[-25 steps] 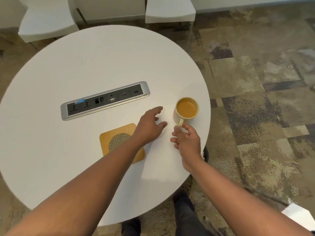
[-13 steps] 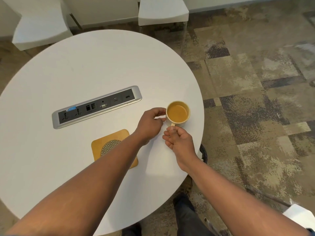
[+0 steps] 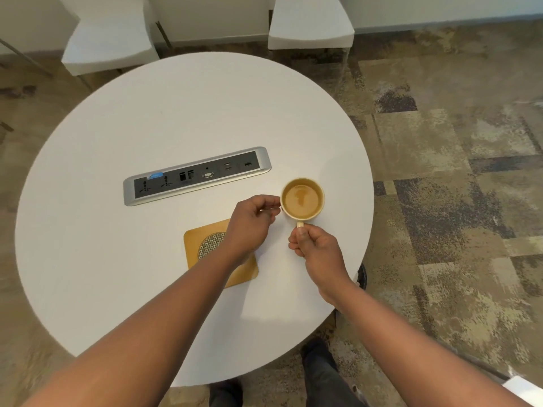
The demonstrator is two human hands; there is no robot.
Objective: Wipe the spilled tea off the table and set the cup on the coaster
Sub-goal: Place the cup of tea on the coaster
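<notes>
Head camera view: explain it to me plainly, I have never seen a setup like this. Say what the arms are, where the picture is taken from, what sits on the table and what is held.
No machine here: a person wears a camera on the head, looking down at their own bare arms. The right hand pinches the handle of a cup full of tea. The left hand touches the cup's side. The cup stands beside the coaster, not on it. The round white table also has a built-in socket panel. White chairs stand beyond.
</notes>
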